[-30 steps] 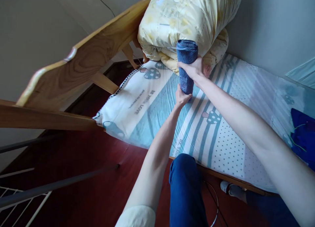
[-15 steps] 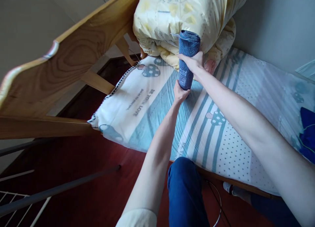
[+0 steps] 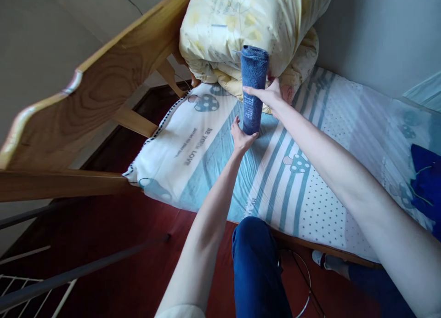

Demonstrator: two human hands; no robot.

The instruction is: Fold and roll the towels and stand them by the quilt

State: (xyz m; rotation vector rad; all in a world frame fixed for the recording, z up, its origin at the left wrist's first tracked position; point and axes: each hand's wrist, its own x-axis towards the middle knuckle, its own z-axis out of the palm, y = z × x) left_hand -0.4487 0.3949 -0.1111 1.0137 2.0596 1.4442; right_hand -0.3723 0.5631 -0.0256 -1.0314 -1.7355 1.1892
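Observation:
A rolled-up blue towel [image 3: 254, 67] stands nearly upright above the bed, with a pale printed patch low on its side. My right hand [image 3: 270, 96] grips it around the middle, thumb across the front and the other fingers mostly hidden behind. At its lower end is my left hand [image 3: 243, 136], cupped loosely, with the thumb along the bottom edge and the fingers at the left side. Behind the towel rises a bulky folded yellow quilt [image 3: 227, 33]. Beneath both hands lies a patterned bed sheet [image 3: 220, 171] in white and blue.
A wooden bed headboard [image 3: 103, 79] runs along the left. Dark blue cloth [image 3: 427, 180] lies at the bed's right. Below are a red floor [image 3: 113, 230], a grey pole [image 3: 103, 260], a white wire rack [image 3: 65, 297] and a looped cable [image 3: 308, 281]. Another person's foot [image 3: 319, 258] shows near the bed edge.
The towel has turned slightly in my hands, and both have shifted a little left and down in view. My left fingers have loosened and spread from its side.

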